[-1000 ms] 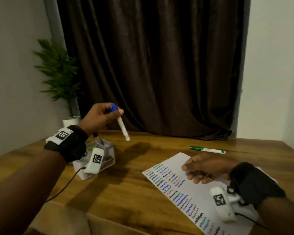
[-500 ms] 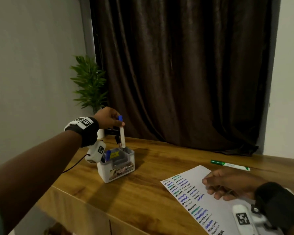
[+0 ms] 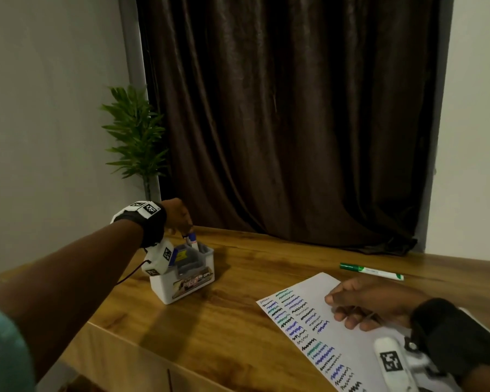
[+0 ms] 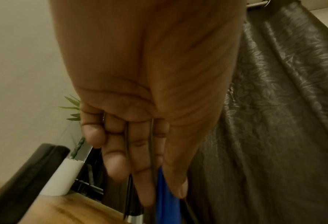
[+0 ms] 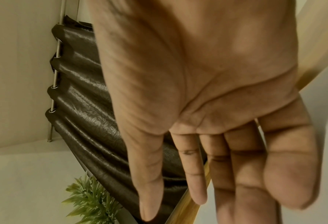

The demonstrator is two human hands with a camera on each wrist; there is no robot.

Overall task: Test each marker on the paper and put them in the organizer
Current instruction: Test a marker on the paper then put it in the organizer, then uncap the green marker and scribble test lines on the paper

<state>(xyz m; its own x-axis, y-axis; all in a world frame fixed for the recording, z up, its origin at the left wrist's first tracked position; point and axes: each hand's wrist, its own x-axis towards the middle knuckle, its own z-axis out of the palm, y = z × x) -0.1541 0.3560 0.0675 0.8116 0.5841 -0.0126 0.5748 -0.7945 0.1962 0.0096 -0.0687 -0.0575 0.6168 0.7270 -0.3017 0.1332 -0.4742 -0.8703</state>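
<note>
My left hand (image 3: 181, 222) reaches down over the white organizer (image 3: 183, 278) at the table's left. Its thumb and fingers pinch the blue cap of a white marker (image 3: 192, 239) that stands upright in the box. The left wrist view shows that blue cap (image 4: 166, 197) between my thumb and fingers, beside a dark pen (image 4: 129, 195). My right hand (image 3: 371, 301) rests flat on the paper (image 3: 348, 340), which bears rows of blue, green and black squiggles. A green marker (image 3: 371, 269) lies on the table beyond the paper.
A potted green plant (image 3: 136, 142) stands at the table's back left corner, just behind the organizer. A dark brown curtain (image 3: 294, 123) hangs behind the wooden table (image 3: 224, 329). The table's front edge runs close below the organizer.
My left hand has lowered the blue-capped marker from mid-air down into the organizer. The head view has swung left. My right hand has stayed on the paper.
</note>
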